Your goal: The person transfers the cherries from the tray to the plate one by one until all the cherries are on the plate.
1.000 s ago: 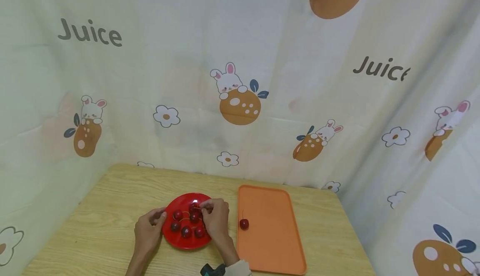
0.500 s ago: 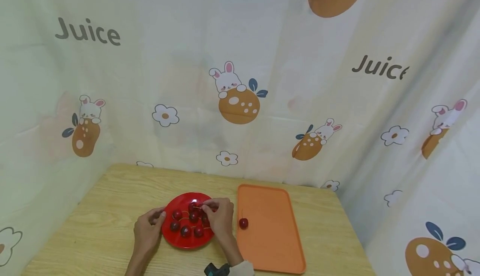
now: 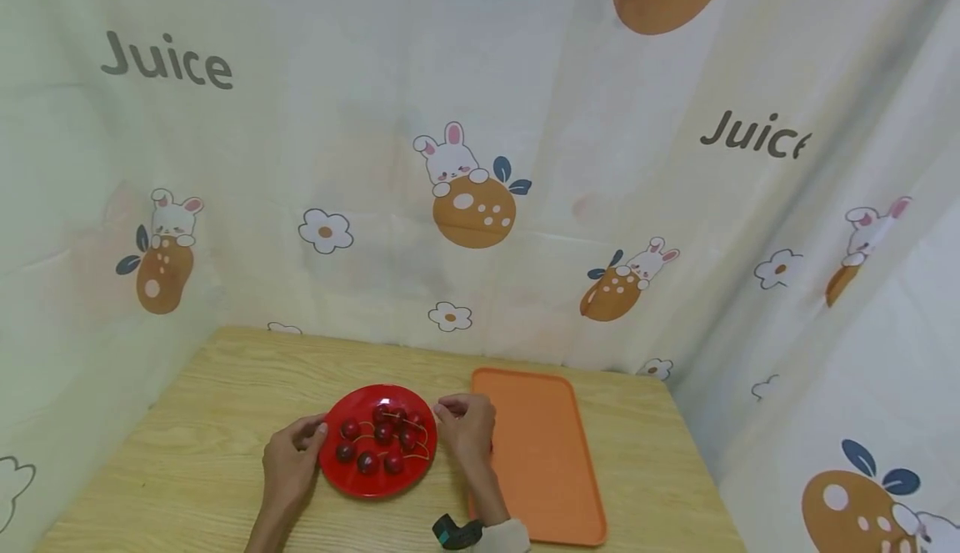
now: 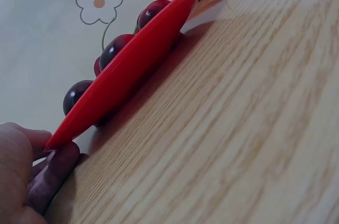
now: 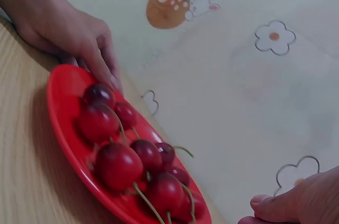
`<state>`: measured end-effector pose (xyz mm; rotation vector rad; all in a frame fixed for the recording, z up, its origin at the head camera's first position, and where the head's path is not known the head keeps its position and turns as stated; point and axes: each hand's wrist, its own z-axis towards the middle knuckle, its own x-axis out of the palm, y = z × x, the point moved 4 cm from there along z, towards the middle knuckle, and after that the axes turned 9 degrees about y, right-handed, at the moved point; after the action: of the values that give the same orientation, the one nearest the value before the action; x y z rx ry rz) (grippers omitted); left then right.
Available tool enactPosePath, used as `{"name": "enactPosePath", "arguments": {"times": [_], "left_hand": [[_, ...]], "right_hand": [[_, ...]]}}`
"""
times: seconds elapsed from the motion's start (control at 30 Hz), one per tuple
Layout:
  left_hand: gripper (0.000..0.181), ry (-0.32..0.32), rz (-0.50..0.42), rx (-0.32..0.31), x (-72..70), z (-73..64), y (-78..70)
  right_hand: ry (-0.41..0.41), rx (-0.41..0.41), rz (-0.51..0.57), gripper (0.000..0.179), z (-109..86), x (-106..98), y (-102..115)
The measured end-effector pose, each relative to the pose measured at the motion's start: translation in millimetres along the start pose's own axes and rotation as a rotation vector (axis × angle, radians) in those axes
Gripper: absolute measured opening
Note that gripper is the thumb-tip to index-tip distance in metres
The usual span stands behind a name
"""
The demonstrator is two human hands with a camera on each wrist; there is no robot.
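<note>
A round red plate [image 3: 352, 401] lies on the table, bearing several dark red cherries [image 3: 393, 462] with thin stems. My left hand [image 3: 288, 461] pinches the plate's left rim, thumb above and fingers beneath, as the left wrist view also shows. Just off the plate's right side, my right hand [image 3: 467, 429] hovers between plate and tray. Its fingers are loosely bent, and nothing shows in them in the right wrist view, where the thumb [image 5: 278, 207] appears at the lower right corner. Behind this hand, the cherry on the orange tray is almost wholly hidden.
An orange rectangular tray [image 3: 543, 453] lies to the right of the plate on the wooden table [image 3: 187, 453]. A patterned curtain [image 3: 360, 119] closes off the back and both sides of the table.
My right hand has drawn away from the cherries and moved right, past the plate's rim, now covering the tray's cherry. My left hand keeps its hold on the plate.
</note>
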<state>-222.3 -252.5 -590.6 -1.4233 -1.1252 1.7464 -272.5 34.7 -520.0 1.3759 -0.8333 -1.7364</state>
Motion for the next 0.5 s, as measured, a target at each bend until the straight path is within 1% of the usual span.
{"name": "enactPosePath", "arguments": {"times": [0.1, 0.27, 0.43, 0.5], "left_hand": [[0.027, 0.005, 0.001, 0.006, -0.7, 1.2, 0.0], [0.027, 0.014, 0.007, 0.001, -1.1, 3.7, 0.6], [0.027, 0.021, 0.01, 0.0, -1.6, 5.8, 0.4], [0.027, 0.022, 0.007, 0.001, -2.1, 6.7, 0.2]], "right_hand": [[-0.022, 0.03, 0.005, 0.005, 4.2, -7, -8], [-0.083, 0.067, -0.009, 0.006, 10.7, -22, -21], [-0.14, 0.093, -0.029, 0.005, 16.7, -37, -31], [-0.152, 0.097, -0.035, 0.004, 18.1, -42, -34]]}}
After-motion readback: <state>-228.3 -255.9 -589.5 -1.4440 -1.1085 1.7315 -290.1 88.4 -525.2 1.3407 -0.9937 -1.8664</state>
